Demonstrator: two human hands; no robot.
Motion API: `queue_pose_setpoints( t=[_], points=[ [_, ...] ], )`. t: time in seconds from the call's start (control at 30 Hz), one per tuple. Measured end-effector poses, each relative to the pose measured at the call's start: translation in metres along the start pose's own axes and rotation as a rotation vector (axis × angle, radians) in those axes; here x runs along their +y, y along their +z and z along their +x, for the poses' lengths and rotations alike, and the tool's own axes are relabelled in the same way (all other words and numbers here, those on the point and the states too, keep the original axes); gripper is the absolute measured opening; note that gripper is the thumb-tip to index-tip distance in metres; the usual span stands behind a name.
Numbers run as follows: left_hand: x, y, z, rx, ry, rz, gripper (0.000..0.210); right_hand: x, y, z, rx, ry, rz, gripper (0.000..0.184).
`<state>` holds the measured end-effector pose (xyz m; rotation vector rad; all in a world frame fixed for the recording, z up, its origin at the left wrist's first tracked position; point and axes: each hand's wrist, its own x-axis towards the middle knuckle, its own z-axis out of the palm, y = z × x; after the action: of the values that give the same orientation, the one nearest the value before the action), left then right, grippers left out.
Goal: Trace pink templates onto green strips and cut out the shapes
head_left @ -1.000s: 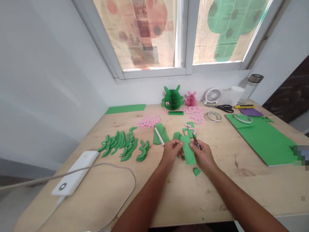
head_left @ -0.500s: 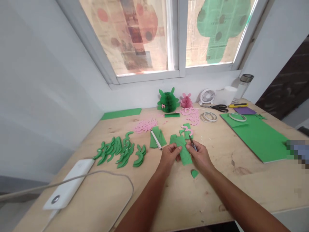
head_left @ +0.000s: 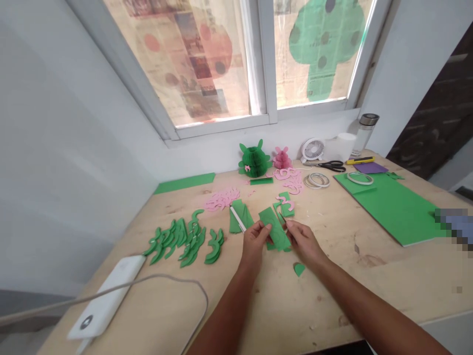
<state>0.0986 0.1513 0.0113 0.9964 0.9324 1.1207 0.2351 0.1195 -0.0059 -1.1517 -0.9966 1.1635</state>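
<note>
My left hand (head_left: 254,240) is closed, pinching a green paper strip (head_left: 274,228) between thumb and fingers. Faint curved lines show on the strip. My right hand (head_left: 303,240) is closed around a slim dark pointed tool (head_left: 283,217) at the strip's right side; fingers hide most of it, so its exact kind is unclear. Beyond the hands, a pink curved paper cutout (head_left: 285,202) lies over green paper pieces (head_left: 288,211). A small green scrap (head_left: 299,269) rests below my right hand. Left of my left hand, a white pen (head_left: 237,218) lies on green paper (head_left: 244,213).
Stacks of curved green cutouts (head_left: 190,241) and pink cutouts (head_left: 221,198) lie on the wooden table (head_left: 155,315). At the left are a white power bank (head_left: 109,296) and cable (head_left: 162,276). Black scissors (head_left: 334,165), tape rolls (head_left: 317,180) and a green sheet (head_left: 402,212) are right.
The green strip has turned and lifted slightly in my left hand. My right hand has shifted a little, and its tool now points more to the left. The camera view has tilted slightly.
</note>
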Motion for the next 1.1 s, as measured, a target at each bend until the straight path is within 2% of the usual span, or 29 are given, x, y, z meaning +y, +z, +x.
queue_pose_setpoints(
  t=[0.33,0.53,0.83,0.97,1.1],
  points=[
    [0.006,-0.002,-0.003,0.007,0.070,0.043,0.031,-0.004,0.003,-0.004,-0.137,0.056,0.021,0.049],
    [0.003,-0.003,-0.002,-0.012,0.073,0.067,0.031,-0.005,0.001,-0.004,-0.156,0.072,-0.031,0.050],
    [0.007,-0.003,-0.004,0.041,0.101,0.064,0.033,-0.001,0.000,-0.004,-0.134,0.030,-0.092,0.051],
    [0.011,-0.002,-0.002,0.139,0.095,-0.044,0.034,-0.001,0.000,-0.004,-0.111,-0.008,-0.105,0.054],
    [0.018,0.000,-0.002,0.169,0.003,-0.247,0.033,-0.004,0.001,-0.004,-0.071,0.015,-0.074,0.048]
  ],
)
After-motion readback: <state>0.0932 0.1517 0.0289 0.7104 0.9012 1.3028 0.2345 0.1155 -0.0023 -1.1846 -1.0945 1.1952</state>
